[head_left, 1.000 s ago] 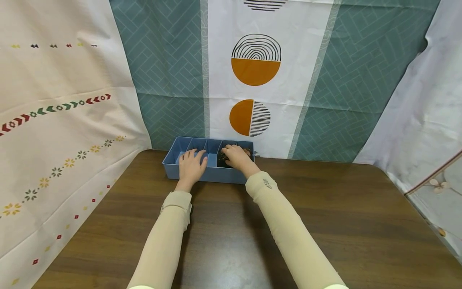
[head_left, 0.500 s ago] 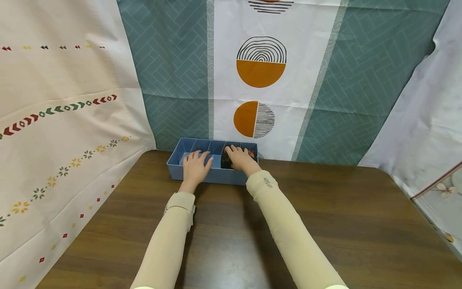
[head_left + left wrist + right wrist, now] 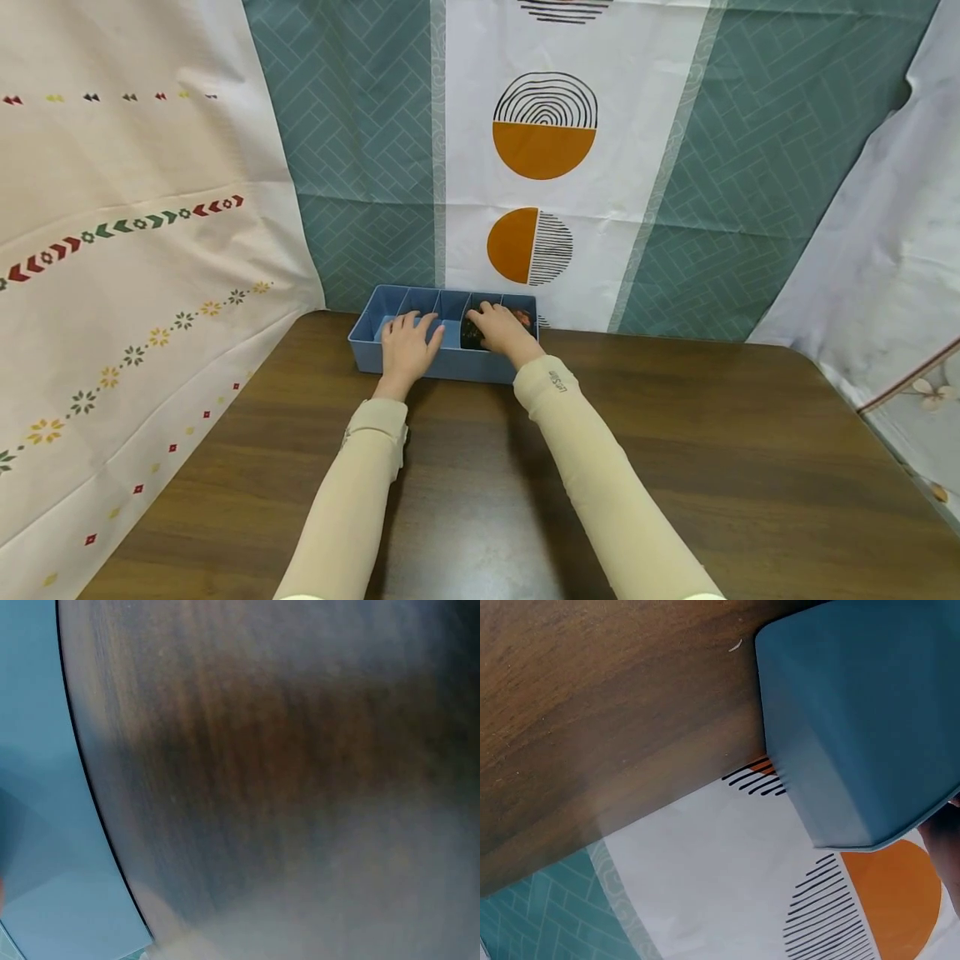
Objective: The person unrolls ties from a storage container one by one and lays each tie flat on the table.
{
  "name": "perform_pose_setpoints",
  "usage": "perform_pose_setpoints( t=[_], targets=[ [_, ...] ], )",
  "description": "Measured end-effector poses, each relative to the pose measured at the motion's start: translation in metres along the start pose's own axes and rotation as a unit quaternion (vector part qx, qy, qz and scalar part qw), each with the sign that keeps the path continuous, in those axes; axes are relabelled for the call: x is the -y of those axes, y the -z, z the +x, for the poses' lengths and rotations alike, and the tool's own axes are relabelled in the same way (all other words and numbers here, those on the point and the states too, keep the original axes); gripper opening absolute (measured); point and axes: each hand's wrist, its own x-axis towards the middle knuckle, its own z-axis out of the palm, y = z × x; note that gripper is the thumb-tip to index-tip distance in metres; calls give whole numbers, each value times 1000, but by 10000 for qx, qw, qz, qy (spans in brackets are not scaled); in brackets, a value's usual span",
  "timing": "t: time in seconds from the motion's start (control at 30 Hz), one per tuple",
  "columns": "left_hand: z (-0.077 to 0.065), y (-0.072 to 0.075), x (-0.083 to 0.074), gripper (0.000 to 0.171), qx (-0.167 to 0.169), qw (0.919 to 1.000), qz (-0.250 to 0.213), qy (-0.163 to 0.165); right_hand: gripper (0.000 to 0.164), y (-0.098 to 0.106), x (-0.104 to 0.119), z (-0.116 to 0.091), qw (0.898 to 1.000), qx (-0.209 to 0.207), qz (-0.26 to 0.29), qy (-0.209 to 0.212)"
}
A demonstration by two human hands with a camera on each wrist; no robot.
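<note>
A long blue divided box (image 3: 457,364) stands at the table's back edge, with bare compartments toward its left. My left hand (image 3: 403,354) is at its front rim, fingers spread over the left compartments and holding nothing visible. My right hand (image 3: 502,330) reaches over the right part, its fingertips down at a black speckled thing (image 3: 470,337) in one compartment. Whether they pinch it is hidden. A reddish-brown thing (image 3: 522,317) shows in the rightmost compartment. In the right wrist view, the box's end wall (image 3: 885,712) fills the upper right, and only a sliver of hand (image 3: 946,844) appears.
The brown wooden table (image 3: 675,442) extends in front of the box and to its right. Patterned cloth (image 3: 360,167) hangs directly behind the box. Pale cloths flank the table, the cream one (image 3: 150,250) on the left.
The head view has shifted slightly, so everything appears a little further right. Both hands keep about the same places at the box.
</note>
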Motion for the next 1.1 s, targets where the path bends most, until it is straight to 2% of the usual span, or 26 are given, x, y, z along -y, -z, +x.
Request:
perform_pose_setpoints(
  t=[0.4, 0.63, 1.1],
  targets=[
    [-1, 0, -1, 47, 166, 9998, 34, 50, 51, -1, -3, -4, 9989, -283, 262, 265],
    [0, 1, 0, 47, 122, 9999, 32, 50, 50, 0, -6, -6, 9966, -562, 472, 388],
    [1, 0, -1, 46, 133, 9999, 88, 48, 43, 4, -10, -14, 9910, -730, 1037, 427]
  ],
)
